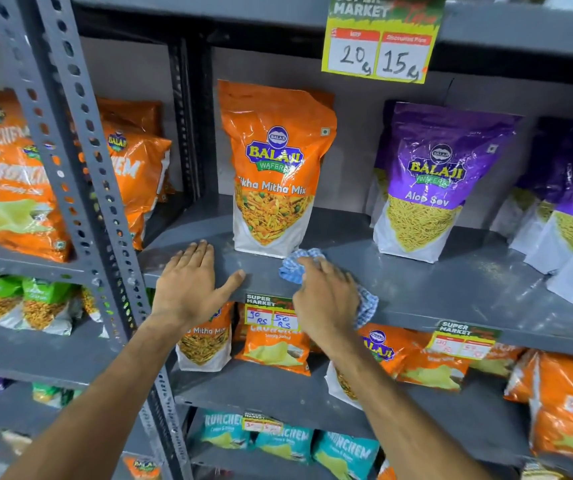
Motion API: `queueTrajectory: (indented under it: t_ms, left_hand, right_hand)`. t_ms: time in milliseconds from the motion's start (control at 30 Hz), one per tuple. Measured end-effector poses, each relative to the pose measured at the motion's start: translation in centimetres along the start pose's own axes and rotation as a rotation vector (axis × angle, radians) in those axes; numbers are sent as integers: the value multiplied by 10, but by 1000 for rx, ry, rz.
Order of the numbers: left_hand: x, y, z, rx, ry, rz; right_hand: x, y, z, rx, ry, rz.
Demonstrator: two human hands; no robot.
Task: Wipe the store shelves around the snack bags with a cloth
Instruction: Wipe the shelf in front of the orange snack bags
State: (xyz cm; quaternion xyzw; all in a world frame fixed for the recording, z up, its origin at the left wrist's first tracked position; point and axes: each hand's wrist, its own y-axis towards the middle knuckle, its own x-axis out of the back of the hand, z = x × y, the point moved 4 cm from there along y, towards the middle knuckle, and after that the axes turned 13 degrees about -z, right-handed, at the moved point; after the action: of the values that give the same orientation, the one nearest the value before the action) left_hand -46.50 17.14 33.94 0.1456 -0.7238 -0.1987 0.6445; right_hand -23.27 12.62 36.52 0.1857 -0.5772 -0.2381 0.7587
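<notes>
On the grey shelf (434, 282) a bare strip runs along the front edge, and most of it is free. The orange Tikha Mitha Mix bag (274, 168) stands upright and closes the way to the back wall there. Between it and the purple Aloo Sev bag (427, 185) there is an open gap reaching to the back. More purple bags (569, 216) crowd the right end. At the left, the perforated upright post (70, 140) blocks sideways passage.
</notes>
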Motion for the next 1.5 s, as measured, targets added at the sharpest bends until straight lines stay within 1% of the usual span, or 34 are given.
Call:
queueTrajectory:
  t_ms: [100, 133, 167, 233, 267, 300, 367, 400, 500, 600, 700, 767, 800, 867, 933, 1000, 1067, 1133, 1200, 1267, 1300, 1367, 1433, 1500]
  left_hand:
    - [2, -1, -1, -2, -15, 12]
    - [3, -1, -1, -4, -18, 17]
    - [4, -2, -1, -5, -21, 19]
    - [5, -2, -1, -5, -34, 18]
    - [4, -2, 0, -4, -42, 19]
    - [4, -2, 0, -4, -48, 21]
    - [3, -2, 1, -9, -54, 18]
    - [3, -2, 1, -13, -55, 15]
    - [4, -3, 0, -26, -62, 8]
    - [3, -3, 1, -30, -58, -6]
    - [0, -3, 1, -17, -61, -12]
    - [0, -9, -6, -34, -99, -102]
    - [0, -15, -15, -76, -131, -178]
    - [4, -26, -45, -226, -226, -299]
    - [11, -31, -85, -402, -352, -347]
    - [17, -28, -127, -538, -445, -352]
    - [16, -18, -164, -557, -507, -293]
    - [8, -5, -196, -496, -525, -153]
    - [-7, 6, -224, -457, -463, 28]
    - [-17, 10, -245, -431, -369, 144]
    - [-19, 10, -252, -420, -322, 177]
    - [-20, 7, -260, -401, -233, 211]
    - [-22, 6, -261, -387, -172, 207]
    - [-24, 6, -259, -383, -144, 209]
  right_hand:
    - [0, -11, 29, 67, 31, -26]
    - [2, -13, 34, 102, 67, -20]
    - [6, -13, 33, 114, 141, 21]
    - [15, -4, 18, 43, 348, 163]
    - [20, 6, 3, -16, 425, 171]
    - [23, 18, -16, -62, 439, 128]
    - [29, 37, -56, -137, 342, 44]
    - [29, 42, -74, -158, 260, 38]
    - [18, 45, -97, -138, 85, 92]
    - [12, 37, -76, -55, 3, 87]
    - [12, 18, -43, 20, 1, 33]
    - [14, 1, -26, 109, 54, 23]
    - [16, -6, -21, 153, 98, 38]
    - [23, -16, -24, 246, 199, 84]
    - [35, -21, -39, 334, 251, 115]
    - [50, -27, -65, 374, 256, 140]
    - [63, -31, -97, 381, 253, 155]
    - [75, -31, -134, 348, 246, 162]
    - [87, -27, -172, 270, 290, 164]
    - [100, -18, -208, 154, 374, 148]
    - [107, -10, -227, 85, 427, 134]
    - [117, 15, -266, -40, 466, 28]
    - [122, 48, -302, -144, 443, -118]
    - [116, 85, -333, -251, 393, -192]
